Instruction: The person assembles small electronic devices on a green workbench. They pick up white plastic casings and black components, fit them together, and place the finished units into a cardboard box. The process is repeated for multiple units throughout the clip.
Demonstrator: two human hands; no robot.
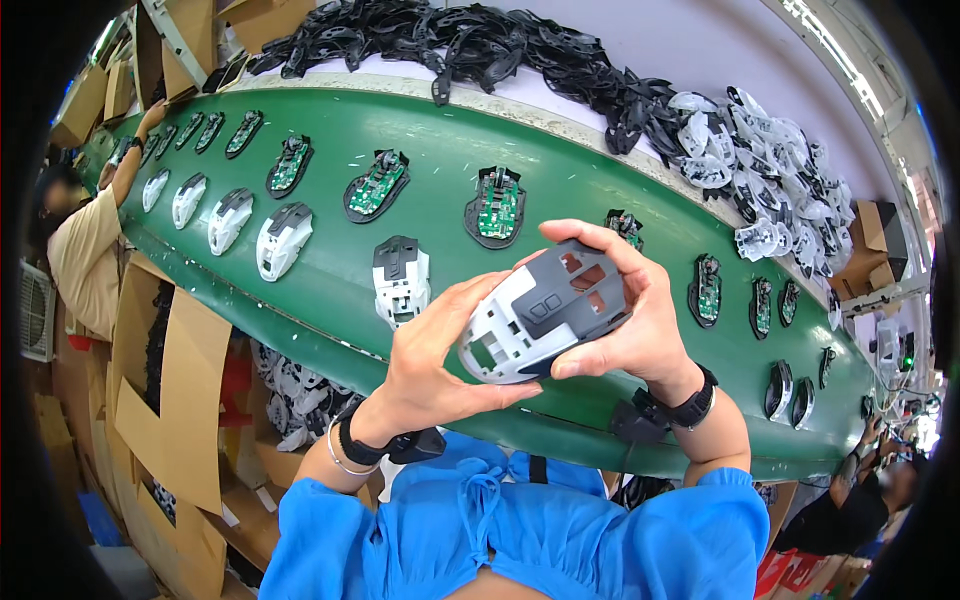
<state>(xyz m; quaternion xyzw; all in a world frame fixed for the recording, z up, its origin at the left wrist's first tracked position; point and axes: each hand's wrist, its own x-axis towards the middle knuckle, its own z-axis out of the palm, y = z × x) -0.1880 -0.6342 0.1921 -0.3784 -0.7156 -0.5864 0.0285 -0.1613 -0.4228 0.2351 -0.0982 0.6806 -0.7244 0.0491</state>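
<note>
A white and dark grey computer mouse shell (545,312) is held up over the green belt between my two hands. My left hand (437,350) grips its white end, thumb below and fingers behind. Around the dark grey end closes my right hand (640,310), with the thumb on the near edge. The shell has square cut-outs through which the belt and skin show. Just left of it, a similar mouse shell (402,280) lies on the belt, partly behind my left hand. Beyond my hands sits a mouse base with a green circuit board (497,208); another circuit-board base (625,228) is partly hidden by my right hand.
The green conveyor belt (330,240) carries rows of shells and bases. Black plastic parts (490,45) and clear plastic parts (750,170) are heaped along its far side. Cardboard boxes (190,400) stand near left. One person (90,240) works at the far left, another (850,510) at the right.
</note>
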